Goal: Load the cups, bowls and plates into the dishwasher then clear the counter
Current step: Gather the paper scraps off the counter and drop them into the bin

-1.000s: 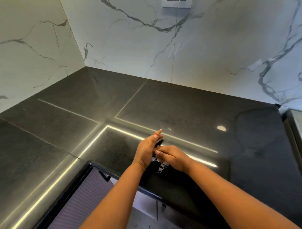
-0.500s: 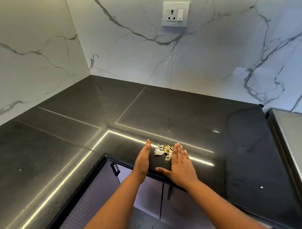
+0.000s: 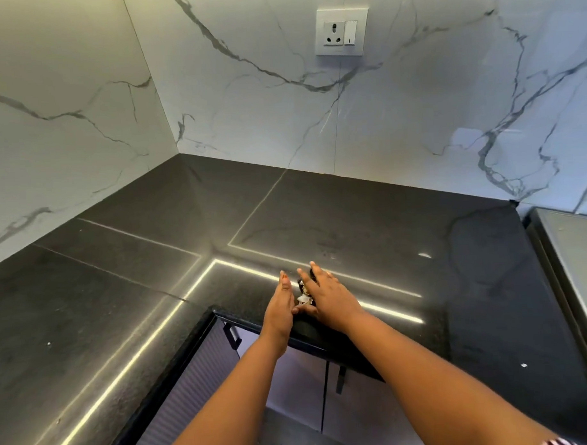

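Gathering small scraps (image 3: pixel 304 298) on the dark tabletop (image 3: pixel 385 219), near its front edge.
The left hand (image 3: pixel 282 309) stands on its side and the right hand (image 3: pixel 329 297) lies flat; each grip is open, with the scraps between them. This looks like the counter-clearing step. Next, the scraps need sweeping into a cupped palm.

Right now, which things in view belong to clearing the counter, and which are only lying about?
Belong to the job: scraps, between the left hand and the right hand; counter; white crumb on its right side.

Just there: socket; cupboard doors; steel top at far right.
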